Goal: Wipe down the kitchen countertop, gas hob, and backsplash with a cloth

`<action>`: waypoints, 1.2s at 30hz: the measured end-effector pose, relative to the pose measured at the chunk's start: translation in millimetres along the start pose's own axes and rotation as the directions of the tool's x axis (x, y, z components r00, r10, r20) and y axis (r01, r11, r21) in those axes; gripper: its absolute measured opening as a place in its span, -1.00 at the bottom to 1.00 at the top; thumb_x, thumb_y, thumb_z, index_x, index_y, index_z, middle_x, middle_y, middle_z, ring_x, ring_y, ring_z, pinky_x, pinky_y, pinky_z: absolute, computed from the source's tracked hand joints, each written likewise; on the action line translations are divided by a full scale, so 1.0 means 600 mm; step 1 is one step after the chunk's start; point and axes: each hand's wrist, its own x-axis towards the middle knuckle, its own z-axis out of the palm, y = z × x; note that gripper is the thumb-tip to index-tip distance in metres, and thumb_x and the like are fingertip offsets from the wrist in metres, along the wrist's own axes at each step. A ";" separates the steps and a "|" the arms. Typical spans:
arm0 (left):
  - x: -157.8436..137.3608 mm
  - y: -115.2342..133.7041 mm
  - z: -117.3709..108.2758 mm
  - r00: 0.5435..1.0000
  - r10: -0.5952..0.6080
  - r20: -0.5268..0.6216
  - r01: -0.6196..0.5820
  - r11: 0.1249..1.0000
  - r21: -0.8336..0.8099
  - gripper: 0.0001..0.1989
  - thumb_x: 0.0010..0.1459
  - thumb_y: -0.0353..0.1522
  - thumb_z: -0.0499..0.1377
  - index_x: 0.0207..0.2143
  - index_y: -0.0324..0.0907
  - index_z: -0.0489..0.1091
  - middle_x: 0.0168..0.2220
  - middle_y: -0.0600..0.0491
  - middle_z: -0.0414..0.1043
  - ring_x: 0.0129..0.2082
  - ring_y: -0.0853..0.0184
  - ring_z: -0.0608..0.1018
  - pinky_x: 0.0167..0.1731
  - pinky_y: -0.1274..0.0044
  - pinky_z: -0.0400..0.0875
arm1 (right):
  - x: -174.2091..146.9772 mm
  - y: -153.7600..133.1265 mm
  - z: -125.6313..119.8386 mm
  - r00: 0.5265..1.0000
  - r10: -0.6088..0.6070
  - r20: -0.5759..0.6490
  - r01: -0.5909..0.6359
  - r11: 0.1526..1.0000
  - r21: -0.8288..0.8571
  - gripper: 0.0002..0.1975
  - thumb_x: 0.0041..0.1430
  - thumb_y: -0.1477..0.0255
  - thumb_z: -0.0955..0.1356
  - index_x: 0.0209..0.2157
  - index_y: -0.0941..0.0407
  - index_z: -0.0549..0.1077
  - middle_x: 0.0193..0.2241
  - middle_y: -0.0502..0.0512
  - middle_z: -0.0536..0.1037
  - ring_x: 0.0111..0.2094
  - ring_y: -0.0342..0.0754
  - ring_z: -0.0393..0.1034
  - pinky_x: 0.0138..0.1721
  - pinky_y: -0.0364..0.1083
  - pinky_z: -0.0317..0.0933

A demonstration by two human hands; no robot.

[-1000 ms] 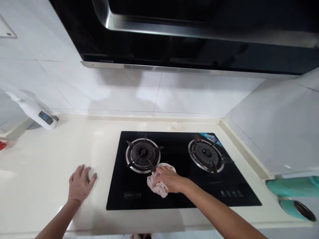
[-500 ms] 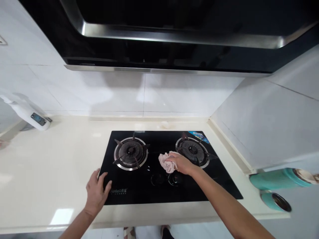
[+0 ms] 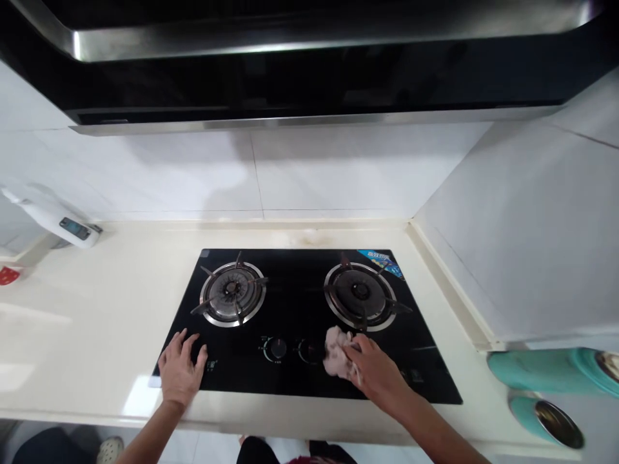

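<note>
My right hand is closed on a crumpled pale pink cloth, which touches the black glass gas stove in front of the right burner, close to the right knob. My left hand rests on the stove's front left corner, holding nothing, its fingers spread. Behind it sits the left burner. The left knob shows between my hands. A blue sticker covers the stove's back right corner.
A black range hood hangs low above. On the counter, a white spray bottle stands at the far left, near a red object. A teal flask and a teal cup are at the right edge.
My right hand has drawn the cloth from between the burners toward the stove's front, right of the knobs. The left hand stays at the front left corner. The view has shifted.
</note>
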 end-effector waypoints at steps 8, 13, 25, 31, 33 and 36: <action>-0.006 0.005 -0.001 1.000 -0.013 -0.024 0.013 1.000 -0.020 -0.60 0.30 -0.19 0.00 0.02 -0.20 0.44 0.21 -0.21 0.34 0.29 0.01 0.29 0.18 0.20 0.16 | -0.017 -0.032 0.021 1.000 0.004 -0.008 -0.004 1.000 -0.007 -0.68 0.12 0.38 0.38 -0.07 -0.12 0.56 0.13 0.16 0.40 0.16 0.27 0.22 0.13 0.19 0.13; -0.006 0.007 -0.002 0.999 -0.007 -0.039 0.008 1.000 0.005 -0.59 0.32 -0.18 -0.02 0.02 -0.21 0.44 0.21 -0.19 0.35 0.28 0.02 0.30 0.18 0.21 0.15 | 0.017 -0.013 0.025 0.985 0.148 -0.086 -0.154 0.986 -0.060 -0.61 0.15 0.53 0.31 0.01 -0.02 0.50 0.15 0.23 0.37 0.10 0.23 0.29 0.07 0.13 0.19; -0.009 0.003 0.007 0.998 -0.003 -0.070 0.005 1.000 0.021 -0.64 0.30 -0.22 0.03 0.01 -0.18 0.45 0.20 -0.16 0.37 0.26 0.06 0.34 0.16 0.25 0.18 | -0.060 -0.088 0.061 0.961 -0.277 -0.011 0.277 0.960 0.032 -0.70 0.13 0.29 0.41 -0.07 -0.06 0.54 0.24 0.08 0.34 0.13 0.17 0.23 0.14 0.12 0.04; -0.008 0.003 0.001 0.999 -0.008 -0.048 0.009 0.999 0.035 -0.59 0.33 -0.18 -0.05 0.03 -0.19 0.43 0.22 -0.16 0.35 0.29 0.05 0.31 0.17 0.23 0.19 | 0.002 -0.174 0.055 0.910 -0.410 0.055 0.404 0.909 0.102 -0.71 0.26 0.20 0.32 -0.04 -0.03 0.49 0.18 0.07 0.41 0.03 0.13 0.30 0.07 0.13 0.10; -0.007 0.000 0.001 0.999 -0.005 -0.042 0.007 0.999 0.046 -0.56 0.34 -0.17 -0.08 0.05 -0.19 0.41 0.23 -0.17 0.34 0.29 0.04 0.31 0.17 0.21 0.20 | -0.006 -0.149 0.051 0.940 -0.339 0.030 0.332 0.933 0.138 -0.73 0.23 0.26 0.33 -0.05 -0.05 0.48 0.13 0.05 0.44 0.06 0.12 0.30 0.08 0.11 0.11; -0.003 0.000 -0.001 1.000 -0.002 -0.022 0.003 0.999 0.054 -0.52 0.35 -0.14 -0.12 0.06 -0.20 0.40 0.24 -0.18 0.32 0.29 0.01 0.30 0.16 0.17 0.22 | -0.047 -0.048 0.045 0.996 -0.075 -0.039 0.081 0.983 0.164 -0.62 0.09 0.38 0.38 -0.01 -0.05 0.47 0.11 0.09 0.43 0.15 0.16 0.25 0.10 0.11 0.13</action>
